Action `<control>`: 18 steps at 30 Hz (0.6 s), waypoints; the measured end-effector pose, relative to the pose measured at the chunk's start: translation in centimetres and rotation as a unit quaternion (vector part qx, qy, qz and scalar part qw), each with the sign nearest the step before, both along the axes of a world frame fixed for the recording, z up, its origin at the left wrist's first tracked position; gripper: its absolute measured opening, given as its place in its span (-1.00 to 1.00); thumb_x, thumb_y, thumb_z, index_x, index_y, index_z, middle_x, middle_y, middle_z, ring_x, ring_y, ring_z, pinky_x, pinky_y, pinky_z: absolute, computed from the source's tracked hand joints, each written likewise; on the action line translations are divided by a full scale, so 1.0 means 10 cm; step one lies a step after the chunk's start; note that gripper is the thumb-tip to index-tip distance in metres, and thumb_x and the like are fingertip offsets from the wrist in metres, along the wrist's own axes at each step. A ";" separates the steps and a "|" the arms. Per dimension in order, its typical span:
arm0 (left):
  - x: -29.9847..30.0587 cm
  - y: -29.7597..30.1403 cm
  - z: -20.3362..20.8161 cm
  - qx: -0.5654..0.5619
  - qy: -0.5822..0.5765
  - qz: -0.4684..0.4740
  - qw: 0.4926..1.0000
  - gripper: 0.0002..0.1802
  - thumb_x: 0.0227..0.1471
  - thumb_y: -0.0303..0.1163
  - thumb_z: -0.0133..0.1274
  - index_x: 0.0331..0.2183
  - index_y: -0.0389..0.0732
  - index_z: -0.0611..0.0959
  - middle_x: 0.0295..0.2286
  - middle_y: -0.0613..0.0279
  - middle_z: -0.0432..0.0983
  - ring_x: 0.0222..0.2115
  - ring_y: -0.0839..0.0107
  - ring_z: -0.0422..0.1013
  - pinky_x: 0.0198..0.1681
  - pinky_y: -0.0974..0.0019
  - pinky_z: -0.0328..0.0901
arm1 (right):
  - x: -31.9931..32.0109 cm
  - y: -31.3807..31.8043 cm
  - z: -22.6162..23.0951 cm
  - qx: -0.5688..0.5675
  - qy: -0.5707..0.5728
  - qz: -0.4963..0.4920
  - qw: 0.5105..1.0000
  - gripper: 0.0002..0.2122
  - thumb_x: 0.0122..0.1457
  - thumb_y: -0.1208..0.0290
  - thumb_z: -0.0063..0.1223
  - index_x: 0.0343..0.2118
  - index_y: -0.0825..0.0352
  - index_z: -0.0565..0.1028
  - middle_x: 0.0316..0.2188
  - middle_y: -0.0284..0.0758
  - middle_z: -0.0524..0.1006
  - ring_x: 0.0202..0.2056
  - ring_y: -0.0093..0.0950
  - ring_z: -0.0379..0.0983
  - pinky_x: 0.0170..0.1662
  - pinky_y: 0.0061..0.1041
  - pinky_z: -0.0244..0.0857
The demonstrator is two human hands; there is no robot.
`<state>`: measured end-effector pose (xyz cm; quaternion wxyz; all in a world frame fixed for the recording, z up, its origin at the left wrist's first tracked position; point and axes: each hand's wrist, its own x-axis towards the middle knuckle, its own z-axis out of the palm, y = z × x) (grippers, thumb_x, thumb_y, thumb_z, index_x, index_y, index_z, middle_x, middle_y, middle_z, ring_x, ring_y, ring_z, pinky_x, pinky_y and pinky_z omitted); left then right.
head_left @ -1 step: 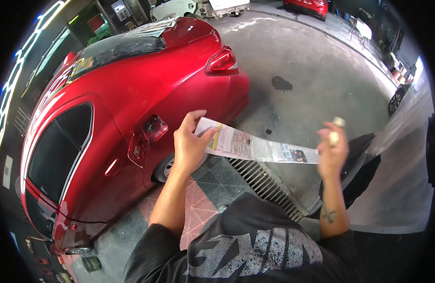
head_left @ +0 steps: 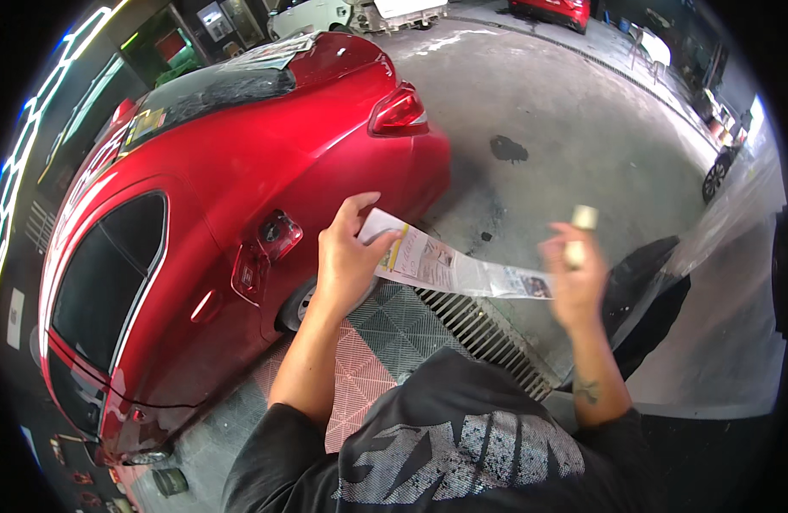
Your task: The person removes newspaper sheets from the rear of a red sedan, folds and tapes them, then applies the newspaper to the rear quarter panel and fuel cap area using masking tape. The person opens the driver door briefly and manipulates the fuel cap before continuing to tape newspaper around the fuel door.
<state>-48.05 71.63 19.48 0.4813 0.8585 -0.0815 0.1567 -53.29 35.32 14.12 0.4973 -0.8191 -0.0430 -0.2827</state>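
Note:
A narrow strip of newspaper (head_left: 466, 275) stretches between my two hands in front of the red car (head_left: 240, 154). My left hand (head_left: 347, 256) pinches its left end between thumb and fingers. Its right end meets my right hand (head_left: 579, 278), whose fingers are closed and a little blurred. A pale yellow object (head_left: 585, 218), perhaps a roll of tape, sticks out above and between those fingers. Left of my left hand, the car's fuel flap (head_left: 247, 274) stands open beside the filler recess (head_left: 279, 234).
Newspaper sheets (head_left: 270, 53) lie on the car's rear. A floor grate (head_left: 475, 333) runs below the strip, beside red and grey floor tiles (head_left: 360, 372). Clear plastic sheeting (head_left: 727, 316) hangs at the right. A white car (head_left: 312, 17) stands behind.
My right hand has moved left, toward my left hand, with the pale yellow object. The strip now sags a little more. My left hand has hardly moved.

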 end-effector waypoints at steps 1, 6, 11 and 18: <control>-0.05 -0.09 0.14 0.004 0.025 -0.021 0.999 -0.21 0.07 -0.55 0.50 0.30 -0.27 0.57 -0.28 -0.03 0.81 -0.26 0.36 0.73 -0.13 0.25 0.58 | -0.02 0.38 0.12 -0.076 -0.005 0.074 0.994 -0.45 0.20 0.25 0.53 0.23 0.22 0.58 -0.06 -0.25 0.68 -0.20 -0.41 0.59 -0.13 -0.38 0.51; -0.02 -0.53 0.38 -0.031 0.061 -0.126 0.990 0.03 0.02 -0.53 0.51 0.46 -0.17 0.40 -0.35 -0.04 0.80 -0.29 0.38 0.74 -0.17 0.27 0.56 | 0.16 1.13 0.17 -0.065 -0.062 0.163 0.983 -0.20 -0.08 0.23 0.76 0.24 0.22 0.49 0.08 -0.18 0.63 -0.07 -0.23 0.63 -0.01 -0.26 0.56; -0.03 -0.53 0.07 -0.246 0.102 -0.162 0.950 0.15 0.07 -0.51 0.55 0.53 -0.17 0.25 -0.37 0.17 0.77 -0.32 0.41 0.70 -0.16 0.31 0.56 | 0.16 1.25 -0.02 0.049 -0.019 0.196 0.979 -0.26 -0.08 0.31 0.76 0.15 0.29 0.49 -0.02 -0.21 0.66 -0.17 -0.26 0.66 -0.09 -0.25 0.57; -0.22 -0.49 -0.32 -0.439 0.097 -0.237 0.861 -0.16 0.24 -0.62 0.39 0.43 -0.32 0.38 -0.10 0.12 0.75 -0.06 0.40 0.67 0.14 0.20 0.58 | 0.17 1.40 -0.05 0.161 0.014 0.170 0.972 -0.36 0.10 0.36 0.71 0.10 0.33 0.41 -0.10 -0.21 0.65 -0.11 -0.43 0.67 -0.09 -0.32 0.58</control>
